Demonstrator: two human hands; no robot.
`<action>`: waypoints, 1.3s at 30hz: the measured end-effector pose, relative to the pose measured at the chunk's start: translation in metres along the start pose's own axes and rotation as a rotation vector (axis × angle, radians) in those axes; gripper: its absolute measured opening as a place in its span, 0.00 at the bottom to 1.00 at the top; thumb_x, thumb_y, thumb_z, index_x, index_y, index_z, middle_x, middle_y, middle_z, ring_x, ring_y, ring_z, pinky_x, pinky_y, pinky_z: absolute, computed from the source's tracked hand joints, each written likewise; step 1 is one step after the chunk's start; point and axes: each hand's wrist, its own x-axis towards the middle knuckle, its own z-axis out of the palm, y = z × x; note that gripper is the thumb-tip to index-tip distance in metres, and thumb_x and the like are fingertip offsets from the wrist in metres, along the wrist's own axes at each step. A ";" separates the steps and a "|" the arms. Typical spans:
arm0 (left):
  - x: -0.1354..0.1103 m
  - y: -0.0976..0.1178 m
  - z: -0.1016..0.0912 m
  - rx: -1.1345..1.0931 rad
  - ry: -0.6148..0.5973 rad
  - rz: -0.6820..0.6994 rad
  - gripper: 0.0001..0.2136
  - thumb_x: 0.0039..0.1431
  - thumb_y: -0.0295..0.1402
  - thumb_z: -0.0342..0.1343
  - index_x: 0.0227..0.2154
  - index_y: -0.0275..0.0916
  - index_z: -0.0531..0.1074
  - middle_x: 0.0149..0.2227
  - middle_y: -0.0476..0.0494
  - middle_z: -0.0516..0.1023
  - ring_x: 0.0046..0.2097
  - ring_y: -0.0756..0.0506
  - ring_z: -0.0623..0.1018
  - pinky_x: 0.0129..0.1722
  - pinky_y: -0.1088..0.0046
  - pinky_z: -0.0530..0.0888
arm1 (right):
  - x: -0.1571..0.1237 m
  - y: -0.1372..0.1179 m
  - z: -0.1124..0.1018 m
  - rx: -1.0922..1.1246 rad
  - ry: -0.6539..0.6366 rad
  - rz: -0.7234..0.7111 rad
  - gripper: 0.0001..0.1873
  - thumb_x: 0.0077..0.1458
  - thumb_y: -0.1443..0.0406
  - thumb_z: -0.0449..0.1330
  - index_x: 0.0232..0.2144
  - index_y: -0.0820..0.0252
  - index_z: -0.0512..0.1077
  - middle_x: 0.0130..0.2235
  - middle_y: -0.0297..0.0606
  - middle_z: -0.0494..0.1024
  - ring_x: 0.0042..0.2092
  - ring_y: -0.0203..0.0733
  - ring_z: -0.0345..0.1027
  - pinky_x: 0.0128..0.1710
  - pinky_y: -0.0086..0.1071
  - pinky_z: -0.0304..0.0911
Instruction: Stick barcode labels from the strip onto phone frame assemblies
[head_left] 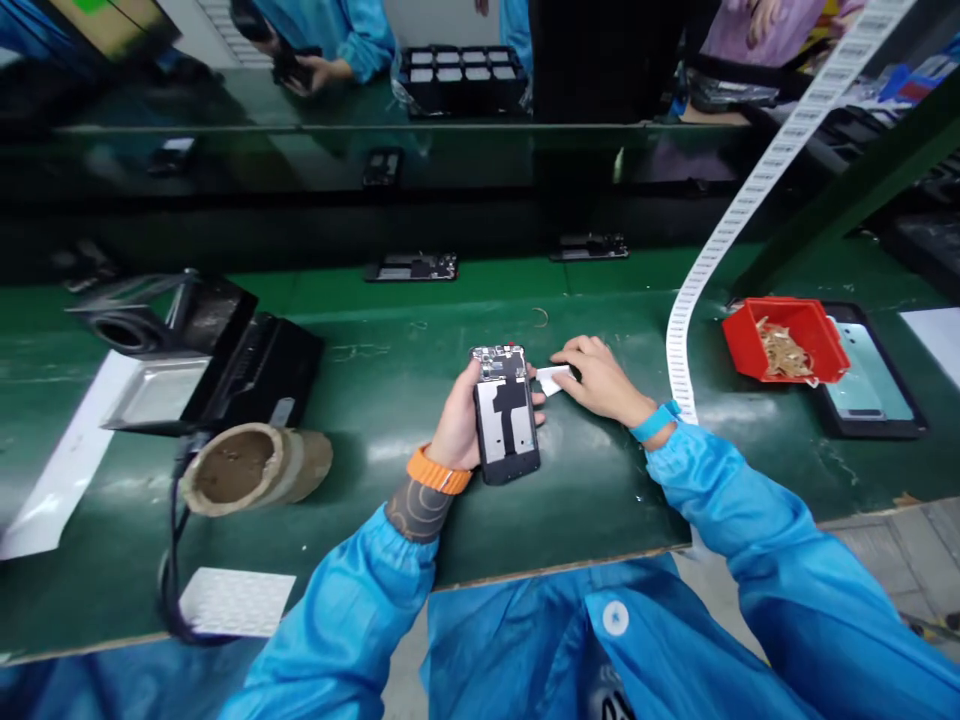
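Above the green bench, my left hand (459,415) is wrapped round an opened phone (507,415). Its inside faces up, with circuit boards at the far end and a silver-grey area crossed by a black strip below. Just right of the phone, my right hand (600,378) pinches a small white piece (553,379), which looks like paper or a label. That piece lies close to the fingertips of my left hand; whether they touch it I cannot tell. An orange band circles my left wrist and a blue band my right.
A cardboard tube (300,468), a black device (255,370) and a white sheet (238,600) are at left. At right stand a red bin (739,338) of rubber bands and a black tray (885,430). A label strip (720,240) hangs down. More opened phones (412,268) lie behind.
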 end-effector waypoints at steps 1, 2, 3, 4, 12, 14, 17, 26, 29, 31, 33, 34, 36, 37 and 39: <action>0.000 -0.001 -0.004 0.004 -0.014 -0.014 0.26 0.65 0.51 0.45 0.47 0.32 0.73 0.43 0.33 0.80 0.39 0.40 0.82 0.39 0.60 0.80 | -0.001 0.003 0.004 -0.017 -0.020 -0.021 0.10 0.60 0.64 0.58 0.41 0.60 0.76 0.46 0.46 0.75 0.47 0.51 0.65 0.48 0.45 0.61; 0.001 -0.002 -0.008 0.010 -0.029 -0.032 0.26 0.64 0.52 0.45 0.47 0.33 0.73 0.40 0.34 0.81 0.37 0.40 0.82 0.37 0.61 0.80 | -0.004 0.005 0.005 -0.021 -0.038 -0.050 0.08 0.59 0.64 0.58 0.38 0.59 0.75 0.46 0.45 0.74 0.47 0.51 0.64 0.48 0.44 0.60; 0.001 -0.002 -0.011 0.018 -0.044 -0.054 0.26 0.64 0.52 0.46 0.47 0.33 0.73 0.38 0.34 0.81 0.36 0.39 0.82 0.35 0.62 0.80 | -0.008 0.006 0.004 -0.011 -0.050 -0.075 0.06 0.59 0.65 0.57 0.36 0.58 0.75 0.45 0.44 0.75 0.46 0.49 0.64 0.47 0.43 0.59; 0.002 -0.002 -0.015 0.024 -0.059 -0.081 0.26 0.63 0.53 0.47 0.48 0.34 0.73 0.37 0.34 0.81 0.35 0.39 0.83 0.35 0.63 0.79 | -0.011 0.006 0.001 0.011 -0.055 -0.088 0.06 0.60 0.66 0.56 0.34 0.58 0.74 0.43 0.42 0.76 0.44 0.48 0.65 0.46 0.41 0.58; -0.010 -0.008 -0.018 0.031 -0.311 -0.174 0.28 0.60 0.53 0.54 0.53 0.34 0.71 0.44 0.31 0.81 0.42 0.35 0.82 0.42 0.60 0.77 | -0.017 -0.007 -0.009 0.338 -0.062 0.129 0.08 0.60 0.62 0.57 0.32 0.58 0.75 0.27 0.31 0.75 0.28 0.36 0.65 0.29 0.30 0.56; -0.012 -0.010 -0.016 0.046 -0.334 -0.167 0.26 0.62 0.50 0.53 0.52 0.33 0.72 0.43 0.31 0.81 0.42 0.36 0.82 0.43 0.60 0.77 | -0.019 -0.006 -0.009 0.394 -0.067 0.166 0.14 0.61 0.57 0.56 0.28 0.58 0.73 0.24 0.31 0.73 0.27 0.36 0.64 0.28 0.29 0.55; -0.013 -0.010 -0.014 0.009 -0.329 -0.188 0.27 0.62 0.52 0.52 0.52 0.34 0.71 0.43 0.32 0.81 0.42 0.36 0.82 0.44 0.60 0.76 | -0.023 -0.006 -0.011 0.439 -0.076 0.197 0.23 0.64 0.52 0.52 0.23 0.59 0.70 0.20 0.31 0.70 0.25 0.36 0.63 0.26 0.29 0.54; -0.011 -0.011 -0.013 -0.036 -0.305 -0.193 0.31 0.58 0.54 0.52 0.55 0.35 0.69 0.43 0.32 0.81 0.43 0.34 0.82 0.45 0.56 0.75 | -0.024 -0.013 -0.010 0.717 0.097 0.195 0.13 0.56 0.55 0.62 0.39 0.56 0.70 0.31 0.33 0.75 0.31 0.38 0.68 0.30 0.31 0.64; -0.011 -0.012 -0.012 -0.039 -0.319 -0.184 0.31 0.59 0.53 0.52 0.56 0.33 0.69 0.45 0.30 0.80 0.44 0.33 0.81 0.46 0.54 0.75 | -0.025 -0.014 -0.009 0.725 0.154 0.280 0.14 0.57 0.52 0.60 0.33 0.56 0.69 0.25 0.31 0.71 0.25 0.36 0.65 0.24 0.30 0.62; -0.011 -0.012 -0.010 -0.059 -0.312 -0.131 0.29 0.60 0.51 0.52 0.56 0.34 0.69 0.47 0.30 0.79 0.45 0.33 0.81 0.47 0.52 0.74 | -0.026 -0.014 -0.008 0.711 0.204 0.329 0.16 0.58 0.50 0.60 0.31 0.55 0.68 0.22 0.29 0.69 0.22 0.35 0.63 0.21 0.30 0.59; -0.012 -0.012 -0.007 -0.076 -0.297 -0.076 0.27 0.60 0.49 0.52 0.55 0.35 0.70 0.49 0.32 0.78 0.46 0.33 0.80 0.48 0.50 0.74 | -0.026 -0.014 -0.008 0.664 0.247 0.338 0.17 0.58 0.49 0.59 0.28 0.55 0.67 0.20 0.28 0.67 0.21 0.35 0.61 0.20 0.30 0.56; -0.012 -0.011 -0.006 -0.077 -0.293 -0.059 0.27 0.60 0.48 0.52 0.56 0.36 0.70 0.50 0.32 0.78 0.46 0.33 0.80 0.48 0.50 0.74 | -0.026 -0.014 -0.009 0.637 0.260 0.327 0.18 0.58 0.49 0.59 0.27 0.55 0.66 0.19 0.28 0.66 0.21 0.34 0.60 0.21 0.30 0.55; -0.014 -0.010 -0.004 -0.061 -0.292 -0.036 0.28 0.60 0.48 0.53 0.57 0.35 0.69 0.49 0.31 0.78 0.46 0.33 0.80 0.47 0.50 0.75 | -0.026 -0.015 -0.009 0.617 0.269 0.308 0.19 0.58 0.49 0.59 0.25 0.55 0.65 0.18 0.27 0.65 0.20 0.34 0.58 0.21 0.29 0.54; -0.015 -0.009 -0.003 -0.044 -0.296 -0.029 0.29 0.59 0.49 0.54 0.58 0.34 0.68 0.48 0.31 0.78 0.45 0.33 0.80 0.47 0.50 0.75 | -0.026 -0.016 -0.010 0.628 0.268 0.313 0.20 0.57 0.48 0.60 0.24 0.55 0.65 0.18 0.27 0.65 0.20 0.33 0.58 0.20 0.29 0.53; -0.018 -0.008 -0.002 -0.006 -0.299 -0.011 0.32 0.57 0.49 0.57 0.59 0.34 0.67 0.47 0.30 0.79 0.43 0.33 0.81 0.46 0.51 0.75 | -0.025 -0.018 -0.010 0.668 0.257 0.357 0.21 0.57 0.47 0.59 0.24 0.55 0.65 0.18 0.27 0.66 0.19 0.33 0.59 0.19 0.28 0.52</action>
